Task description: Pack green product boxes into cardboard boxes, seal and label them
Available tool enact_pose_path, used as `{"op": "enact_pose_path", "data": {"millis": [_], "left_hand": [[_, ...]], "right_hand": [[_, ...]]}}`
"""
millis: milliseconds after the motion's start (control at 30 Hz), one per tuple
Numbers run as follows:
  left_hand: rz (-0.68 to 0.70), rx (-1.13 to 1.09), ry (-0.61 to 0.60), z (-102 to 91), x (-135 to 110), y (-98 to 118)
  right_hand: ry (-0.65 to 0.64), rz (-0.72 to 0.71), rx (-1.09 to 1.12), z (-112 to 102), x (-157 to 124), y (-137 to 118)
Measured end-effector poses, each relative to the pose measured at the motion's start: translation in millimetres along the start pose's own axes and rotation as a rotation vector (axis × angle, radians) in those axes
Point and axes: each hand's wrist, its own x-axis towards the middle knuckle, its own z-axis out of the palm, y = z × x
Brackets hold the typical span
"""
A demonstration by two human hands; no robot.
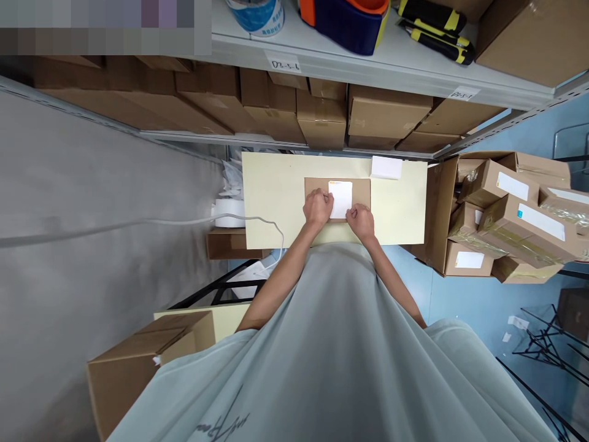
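Observation:
A flat brown cardboard box (363, 190) lies on the cream-coloured tabletop, with a square white label (340, 200) on or just over its upper face. My left hand (318, 207) is closed, its curled fingers gripping the label's left edge above the box. At the label's lower right corner, my right hand (361, 221) is also closed, thumb and fingers pinched together over the box's front edge. Both hands hide part of the box; the fingertips are small in view.
The cream tabletop (276, 202) carries a white stack of paper (386, 167) at its back edge. A large carton (437, 227) holding several labelled boxes stands right. Above the table runs a shelf (322, 64) with tape and cutters. A white cable (202, 221) crosses left.

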Motion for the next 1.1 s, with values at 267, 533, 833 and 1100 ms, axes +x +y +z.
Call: {"op": "enact_pose_path", "data": {"millis": [267, 533, 833, 1100], "left_hand": [[0.042, 0.054, 0.002, -1.5, -3.3, 1.8], [0.056, 0.064, -0.011, -0.7, -0.7, -0.9], [0.072, 0.011, -0.035, 1.6, 3.8, -9.4], [0.202, -0.054, -0.174, -3.8, 9.8, -31.7]], "right_hand": [[-0.023, 0.031, -0.04, -1.7, 1.3, -2.5], [-0.116, 0.114, -0.087, -12.5, 5.7, -9.6], [-0.166, 0.095, -0.091, -22.9, 5.0, -12.9], [-0.145, 0.09, -0.107, -18.4, 6.8, -10.1]]}}
